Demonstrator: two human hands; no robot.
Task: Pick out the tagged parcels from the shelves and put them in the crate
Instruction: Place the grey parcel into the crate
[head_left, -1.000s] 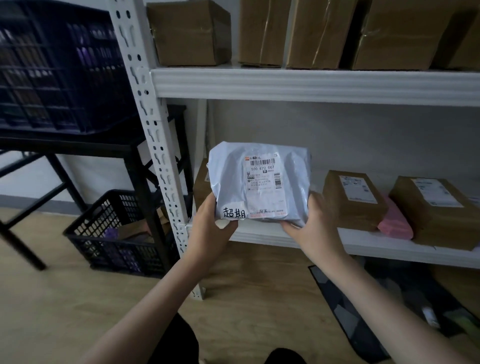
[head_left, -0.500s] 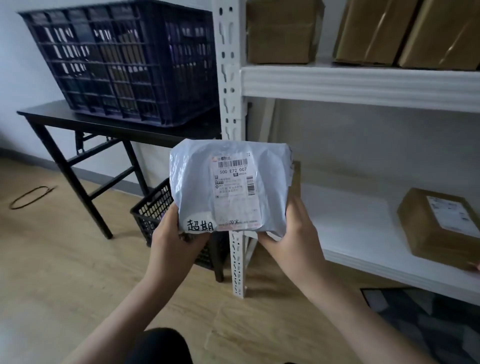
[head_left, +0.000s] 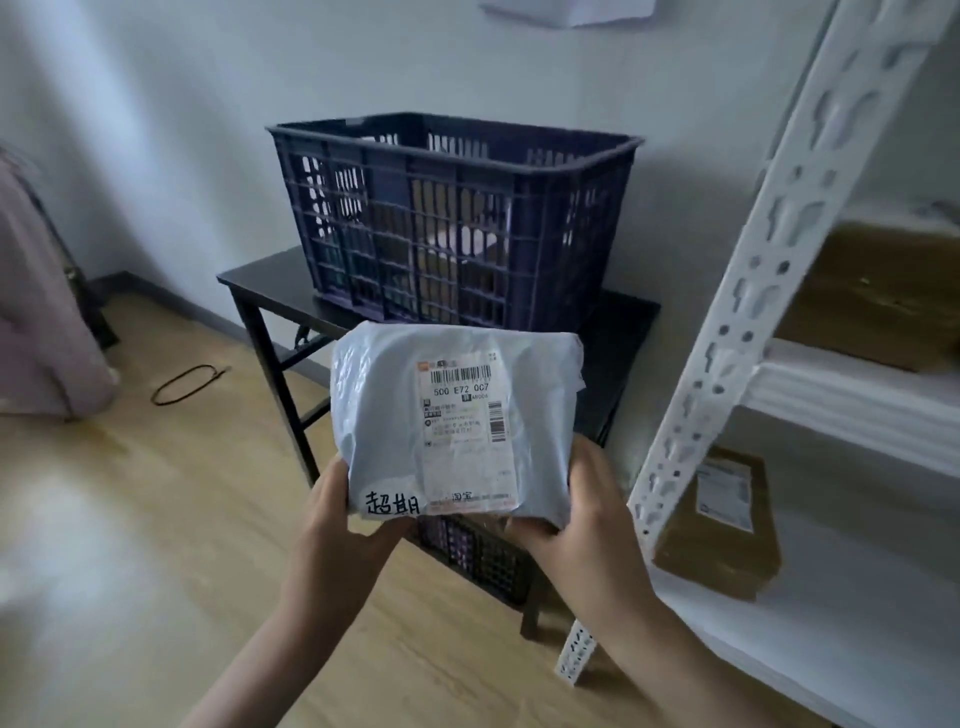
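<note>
A pale grey plastic mailer parcel with a white shipping label and black handwritten characters at its lower left is held upright in front of me. My left hand grips its lower left corner and my right hand grips its lower right corner. Beyond the parcel, a dark blue slatted crate stands on a black table; brown and pale parcels show through its slats.
The white shelf upright rises at the right, with brown cardboard boxes on the shelves behind it. A low black basket sits on the floor under the table. A black cable loop lies on the wooden floor at left.
The view has swung left from the shelf towards the crate, and both hands have carried the parcel away from the shelf to a spot in front of the table.
</note>
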